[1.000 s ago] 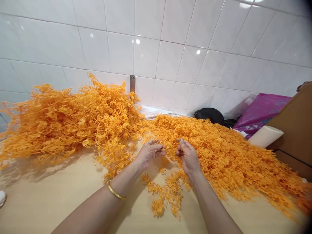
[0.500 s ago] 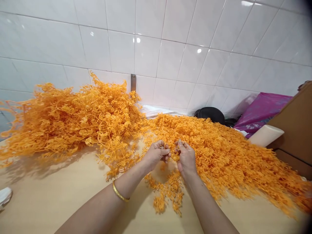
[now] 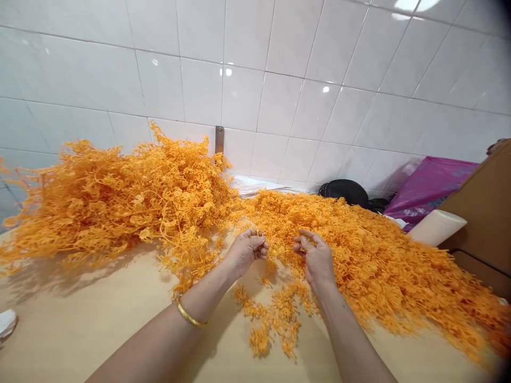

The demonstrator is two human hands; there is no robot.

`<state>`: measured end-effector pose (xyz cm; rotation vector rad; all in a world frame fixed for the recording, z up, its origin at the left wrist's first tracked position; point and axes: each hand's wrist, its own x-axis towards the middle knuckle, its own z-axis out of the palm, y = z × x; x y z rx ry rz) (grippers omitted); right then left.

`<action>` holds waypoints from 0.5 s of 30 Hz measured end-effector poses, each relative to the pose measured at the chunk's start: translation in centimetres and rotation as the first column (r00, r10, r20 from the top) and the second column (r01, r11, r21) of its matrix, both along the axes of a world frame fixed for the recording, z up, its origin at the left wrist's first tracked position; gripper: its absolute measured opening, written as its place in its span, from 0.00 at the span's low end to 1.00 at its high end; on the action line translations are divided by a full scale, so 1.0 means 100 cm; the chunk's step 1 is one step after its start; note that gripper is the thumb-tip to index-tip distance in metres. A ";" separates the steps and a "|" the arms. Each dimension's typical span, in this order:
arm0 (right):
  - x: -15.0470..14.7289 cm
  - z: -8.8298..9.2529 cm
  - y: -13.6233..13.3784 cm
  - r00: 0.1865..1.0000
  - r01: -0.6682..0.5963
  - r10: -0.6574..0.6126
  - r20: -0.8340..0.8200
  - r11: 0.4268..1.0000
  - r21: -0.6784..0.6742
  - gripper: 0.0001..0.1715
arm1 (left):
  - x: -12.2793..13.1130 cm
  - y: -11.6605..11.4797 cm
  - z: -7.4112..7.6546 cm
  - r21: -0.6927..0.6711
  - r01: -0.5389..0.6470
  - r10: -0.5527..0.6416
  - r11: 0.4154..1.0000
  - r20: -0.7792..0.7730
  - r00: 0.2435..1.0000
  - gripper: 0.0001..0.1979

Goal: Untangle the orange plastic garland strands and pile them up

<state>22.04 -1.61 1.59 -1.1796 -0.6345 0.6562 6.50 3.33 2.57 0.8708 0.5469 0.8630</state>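
Two big heaps of frilly orange sprigs cover much of the table, a tall left heap (image 3: 131,197) and a lower right heap (image 3: 383,260). My left hand (image 3: 249,251) is pinched closed between them; orange strands hang below its fingertips, and what it grips is too small to make out. Apart from it, my right hand (image 3: 317,258) has its fingers loosely spread at the edge of the right heap, with nothing visible in them. A few loose orange sprigs (image 3: 279,314) lie on the table between my forearms.
Behind the heaps is a tiled wall with a metal bracket (image 3: 219,140). At the right are a black rounded object (image 3: 345,191), a purple bag (image 3: 431,186), a cream roll (image 3: 439,227) and a cardboard box (image 3: 485,213). Something white (image 3: 7,323) lies on the table (image 3: 80,330) at far left.
My hands have moved apart, the left one leftward and the right one rightward. My right fingers have come open from their pinch. The view has shifted slightly.
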 end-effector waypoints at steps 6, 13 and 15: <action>-0.016 0.007 -0.009 0.930 -0.302 0.322 0.177 0.944 -0.130 0.20 | 0.000 0.000 0.000 -0.022 -0.077 0.077 0.997 0.004 0.997 0.07; -0.033 0.000 -0.008 0.833 -0.462 0.462 0.304 0.884 -0.075 0.17 | 0.001 0.000 -0.003 -0.013 -0.042 0.041 0.999 -0.045 0.998 0.15; -0.032 -0.001 -0.006 0.853 -0.458 0.449 0.266 0.889 -0.032 0.18 | 0.001 -0.002 -0.003 0.023 0.025 -0.023 0.999 -0.105 0.994 0.17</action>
